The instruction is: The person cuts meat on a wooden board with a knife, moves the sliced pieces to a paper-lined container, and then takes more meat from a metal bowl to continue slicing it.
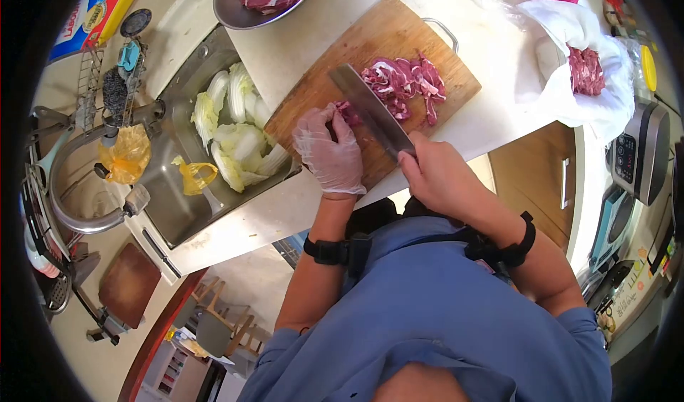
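Observation:
A wooden cutting board lies on the counter with a heap of sliced raw meat on it. My bare right hand is wrapped round the handle of a cleaver, whose wide blade slants across the board between the slices and my other hand. In a clear plastic glove, my left hand rests on the board's near left part, fingers curled against a small piece of meat beside the blade. Its fingertips partly hide that piece.
Left of the board, a steel sink holds cabbage leaves and a yellow plastic bag. A metal bowl with a meat chunk stands behind. More meat lies on a white bag at right.

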Demonstrator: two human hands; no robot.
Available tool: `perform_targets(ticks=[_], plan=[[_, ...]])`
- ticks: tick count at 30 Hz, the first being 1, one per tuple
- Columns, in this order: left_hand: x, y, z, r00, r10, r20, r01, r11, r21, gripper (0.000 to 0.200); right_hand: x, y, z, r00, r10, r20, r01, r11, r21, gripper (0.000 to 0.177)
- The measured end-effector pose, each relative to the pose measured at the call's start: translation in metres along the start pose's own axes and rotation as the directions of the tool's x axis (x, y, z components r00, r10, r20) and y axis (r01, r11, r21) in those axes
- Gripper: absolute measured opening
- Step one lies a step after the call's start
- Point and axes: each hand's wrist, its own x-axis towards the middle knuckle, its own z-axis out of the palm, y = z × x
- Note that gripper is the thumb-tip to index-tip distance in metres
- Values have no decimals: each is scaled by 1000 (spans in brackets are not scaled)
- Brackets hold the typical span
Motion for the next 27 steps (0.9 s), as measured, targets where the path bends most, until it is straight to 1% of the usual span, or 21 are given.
perform_targets(ticks=[1, 2, 4, 5, 7, 8, 10, 11, 13, 14, 16, 17, 19, 20, 22, 23, 25, 26, 27], plan=[[0, 0, -1, 1000, 13, 4, -14, 1000, 16, 10, 0, 5, 4, 972, -192, -133, 158, 960, -230, 20], [0, -1, -1, 1000, 15, 2, -15, 1000, 19, 10, -2, 9, 6, 972, -196, -132, 162, 960, -228, 20], [0, -1, -2, 999, 32, 5, -32, 999, 34, 12, -5, 2, 3, 980, -126, -152, 66, 935, -347, 18], [-1, -1, -2, 1000, 31, 3, -31, 999, 35, 12, -5, 2, 5, 980, -128, -151, 68, 935, -349, 18], [-3, -1, -1, 996, -57, -67, 52, 996, -70, 14, -5, 3, 8, 971, -192, -140, 127, 916, -380, 15], [-4, 0, -1, 996, -56, -68, 51, 996, -72, 14, -4, 2, 10, 971, -193, -141, 127, 916, -381, 15], [-5, 4, 2, 987, -133, -87, 119, 982, -146, 14, 0, 0, 17, 962, -242, -124, 167, 887, -431, 16], [-5, 5, 2, 987, -132, -89, 118, 982, -146, 14, 4, 0, 21, 962, -244, -124, 169, 886, -432, 16], [-4, 6, 4, 998, -70, -2, 70, 997, 7, 17, 12, 1, 29, 956, -268, -116, 185, 864, -468, 19], [-3, 5, 4, 998, -70, -2, 71, 997, 7, 17, 14, 0, 31, 956, -268, -116, 185, 864, -469, 19], [0, 6, 3, 987, -106, 125, 98, 993, 68, 16, 15, -4, 34, 953, -269, -142, 165, 850, -500, 18], [0, 3, 4, 986, -107, 128, 98, 993, 69, 16, 14, -5, 34, 953, -266, -141, 164, 851, -498, 18], [0, 2, 5, 998, -25, 64, 21, 997, 68, 17, 5, -6, 31, 974, -198, -113, 115, 856, -504, 16], [1, 2, 6, 998, -24, 63, 20, 998, 64, 17, -3, -7, 26, 973, -197, -116, 113, 855, -507, 16], [1, 3, 6, 1000, -1, 23, 0, 999, 52, 16, -18, -6, 17, 997, -71, -25, 46, 846, -532, 13], [2, 3, 7, 1000, -4, 25, 3, 999, 51, 16, -16, -5, 17, 997, -68, -24, 45, 845, -533, 13], [2, 3, 9, 998, 66, 10, -66, 997, 42, 16, -7, -4, 19, 992, -113, -55, 68, 848, -526, 13], [3, 2, 8, 998, 66, 9, -67, 997, 43, 16, 7, -4, 24, 992, -115, -55, 69, 848, -526, 13], [4, 1, 8, 998, 40, 48, -42, 998, 36, 15, 26, -4, 32, 963, -242, -121, 159, 869, -469, 16]])
